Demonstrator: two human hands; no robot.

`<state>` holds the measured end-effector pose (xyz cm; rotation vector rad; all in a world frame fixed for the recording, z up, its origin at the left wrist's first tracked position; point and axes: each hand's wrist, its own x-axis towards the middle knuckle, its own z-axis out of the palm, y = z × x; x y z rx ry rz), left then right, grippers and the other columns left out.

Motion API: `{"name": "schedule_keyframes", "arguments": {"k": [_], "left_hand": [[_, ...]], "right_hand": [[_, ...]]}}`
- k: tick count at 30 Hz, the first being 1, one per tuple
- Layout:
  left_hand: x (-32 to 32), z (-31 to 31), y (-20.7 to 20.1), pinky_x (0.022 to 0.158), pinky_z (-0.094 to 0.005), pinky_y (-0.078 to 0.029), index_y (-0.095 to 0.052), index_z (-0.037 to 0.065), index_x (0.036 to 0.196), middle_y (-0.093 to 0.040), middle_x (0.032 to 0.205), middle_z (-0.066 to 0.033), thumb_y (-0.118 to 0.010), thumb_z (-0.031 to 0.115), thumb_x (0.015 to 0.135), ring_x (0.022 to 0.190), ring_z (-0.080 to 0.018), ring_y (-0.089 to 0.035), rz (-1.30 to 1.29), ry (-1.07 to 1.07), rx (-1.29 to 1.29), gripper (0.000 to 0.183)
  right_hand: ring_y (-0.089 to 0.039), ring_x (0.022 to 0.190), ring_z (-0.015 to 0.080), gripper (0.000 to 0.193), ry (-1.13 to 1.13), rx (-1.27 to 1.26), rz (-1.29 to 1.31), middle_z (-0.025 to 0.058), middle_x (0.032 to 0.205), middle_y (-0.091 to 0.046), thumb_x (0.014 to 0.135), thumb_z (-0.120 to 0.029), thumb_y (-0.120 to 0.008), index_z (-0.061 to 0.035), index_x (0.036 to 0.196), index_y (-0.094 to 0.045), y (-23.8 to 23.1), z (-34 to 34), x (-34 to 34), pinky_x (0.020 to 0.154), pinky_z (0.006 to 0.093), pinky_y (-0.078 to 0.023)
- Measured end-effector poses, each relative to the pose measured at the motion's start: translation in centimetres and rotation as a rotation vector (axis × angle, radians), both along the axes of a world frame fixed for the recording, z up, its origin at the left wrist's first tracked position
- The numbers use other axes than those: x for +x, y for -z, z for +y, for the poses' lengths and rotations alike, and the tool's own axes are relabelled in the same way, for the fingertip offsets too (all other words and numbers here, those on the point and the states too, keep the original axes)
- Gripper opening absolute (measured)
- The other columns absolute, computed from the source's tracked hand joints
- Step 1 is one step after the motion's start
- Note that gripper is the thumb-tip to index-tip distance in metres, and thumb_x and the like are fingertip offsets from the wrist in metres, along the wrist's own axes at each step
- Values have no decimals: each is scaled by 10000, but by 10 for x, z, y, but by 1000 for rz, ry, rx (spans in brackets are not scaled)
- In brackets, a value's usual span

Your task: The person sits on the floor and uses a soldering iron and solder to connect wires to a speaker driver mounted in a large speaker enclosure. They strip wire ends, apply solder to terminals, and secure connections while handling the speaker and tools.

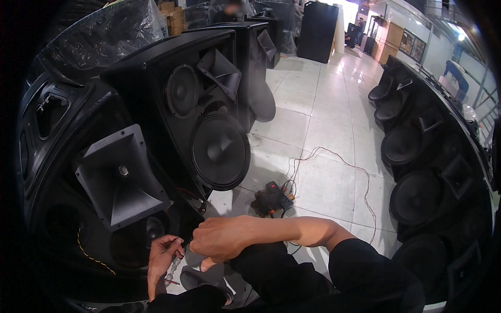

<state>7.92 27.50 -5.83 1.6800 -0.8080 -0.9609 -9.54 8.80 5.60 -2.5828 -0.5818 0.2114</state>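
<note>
Head view shows a black speaker cabinet (78, 156) filling the nine o'clock side, its horn (122, 175) bulging out just above both hands. A second cabinet (209, 115) with a big woofer (219, 151) stands close behind at twelve o'clock. A row of speakers (417, 172) walls off three o'clock. Tiled floor (323, 120) between the two rows is the only open lane, though a thin wire (339, 159) loops across it toward a small device (271, 198) just past the hands.

Right hand (224, 239) is curled shut at the cabinet's lower opening; what its grip holds I cannot tell. Left hand (163, 250), at seven o'clock, pinches a thin dark piece, too small to make out.

Risks, as I judge them: an elbow swinging up could knock the horn; a foot could snag the wire and drag the device; a dropped piece could vanish into the dark cabinet.
</note>
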Motion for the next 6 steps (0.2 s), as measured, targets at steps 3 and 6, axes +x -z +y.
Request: {"name": "schedule_keyframes", "arguments": {"k": [3,6], "left_hand": [[1,0,2,601,-250,-500,-671,-46,962,-654,714,-75,-601,82,965,611,-116,-609,-16,-2,7,147],[2,-1,2,603,-250,-501,-671,-46,965,-655,715,-76,-600,86,966,611,-116,-610,-21,-2,21,149]], "right_hand": [[-675,900,410,489,16,-70,47,240,837,-688,818,-380,-747,65,1001,-659,-5,1,2,777,454,-532],[-657,831,454,508,-2,-4,19,258,748,-654,862,-403,-697,94,786,-626,-4,0,0,731,489,-507]]}}
